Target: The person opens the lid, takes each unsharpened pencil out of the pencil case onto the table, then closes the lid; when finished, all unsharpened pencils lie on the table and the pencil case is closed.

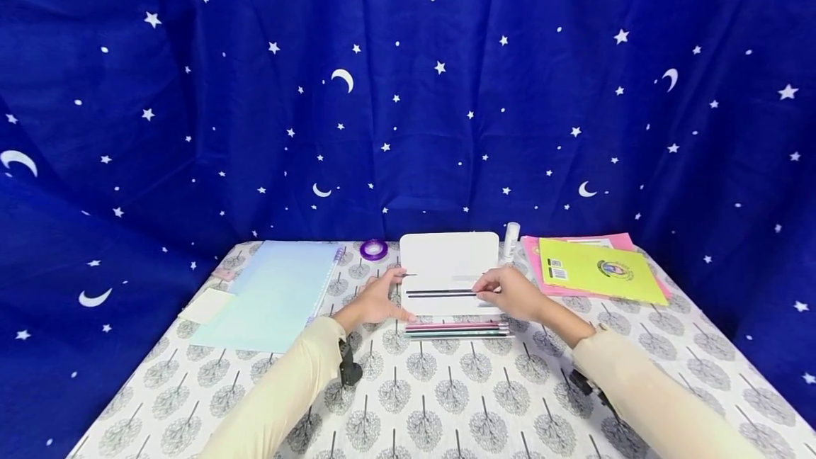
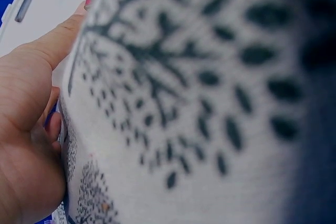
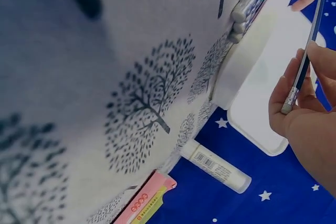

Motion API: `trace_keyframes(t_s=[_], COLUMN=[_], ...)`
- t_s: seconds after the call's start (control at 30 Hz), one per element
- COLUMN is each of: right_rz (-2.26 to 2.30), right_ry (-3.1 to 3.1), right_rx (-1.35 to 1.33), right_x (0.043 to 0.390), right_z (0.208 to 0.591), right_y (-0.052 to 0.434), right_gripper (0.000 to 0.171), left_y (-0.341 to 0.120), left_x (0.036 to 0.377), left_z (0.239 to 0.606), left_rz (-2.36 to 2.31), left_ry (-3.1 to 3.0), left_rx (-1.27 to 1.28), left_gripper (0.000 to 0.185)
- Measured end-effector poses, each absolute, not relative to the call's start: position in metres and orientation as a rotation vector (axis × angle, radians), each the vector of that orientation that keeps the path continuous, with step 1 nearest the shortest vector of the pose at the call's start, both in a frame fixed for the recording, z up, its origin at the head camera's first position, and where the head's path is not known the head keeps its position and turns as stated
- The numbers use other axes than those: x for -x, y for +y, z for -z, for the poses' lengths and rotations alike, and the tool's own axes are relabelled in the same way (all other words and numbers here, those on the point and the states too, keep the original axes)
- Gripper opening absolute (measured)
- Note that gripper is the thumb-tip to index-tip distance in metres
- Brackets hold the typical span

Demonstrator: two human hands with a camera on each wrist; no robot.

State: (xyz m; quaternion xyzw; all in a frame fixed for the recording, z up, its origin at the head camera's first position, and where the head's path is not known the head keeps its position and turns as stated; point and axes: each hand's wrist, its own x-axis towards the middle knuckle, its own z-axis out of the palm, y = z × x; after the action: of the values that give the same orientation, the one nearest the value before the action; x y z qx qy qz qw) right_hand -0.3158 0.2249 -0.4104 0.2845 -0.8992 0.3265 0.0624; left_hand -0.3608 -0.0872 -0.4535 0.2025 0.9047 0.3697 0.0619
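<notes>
A white pencil case (image 1: 449,252) stands open mid-table, its lid raised at the back. My left hand (image 1: 377,299) grips the case's left end, thumb at the front corner and fingers further back; in the left wrist view the thumb (image 2: 58,38) stretches along the case. My right hand (image 1: 512,293) pinches a dark pencil (image 3: 304,69) near its eraser end, over the case. The pencil's far end reaches toward the left hand in the right wrist view. Several pencils (image 1: 455,329) lie side by side on the tablecloth in front of the case.
Purple tape (image 1: 373,249) lies behind left of the case, and a white glue stick (image 1: 511,241) stands behind right. A pale blue spiral notebook (image 1: 274,296) and a cream paper pad (image 1: 207,305) are at left. Yellow (image 1: 593,271) and pink (image 1: 533,253) booklets overlap at right.
</notes>
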Motion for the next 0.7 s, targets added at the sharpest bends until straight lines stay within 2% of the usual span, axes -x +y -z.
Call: trace_keyframes(t_s=[0.43,0.7], right_rz=[-1.024,-1.053], right_ry=[-2.764,-2.802], right_rx=[-0.876,-0.906], right_x=[0.278,0.264], right_z=[0.41,0.41], right_y=[0.222,0.219], right_gripper=[0.008,0.009], left_y=[-0.087,-0.087], left_x=[0.364,0.364], left_z=[0.456,0.456], left_rz=[-1.12,-1.095], left_ry=[2.745,2.757], left_rx=[-0.618,-0.62], left_gripper=[0.101,0.106])
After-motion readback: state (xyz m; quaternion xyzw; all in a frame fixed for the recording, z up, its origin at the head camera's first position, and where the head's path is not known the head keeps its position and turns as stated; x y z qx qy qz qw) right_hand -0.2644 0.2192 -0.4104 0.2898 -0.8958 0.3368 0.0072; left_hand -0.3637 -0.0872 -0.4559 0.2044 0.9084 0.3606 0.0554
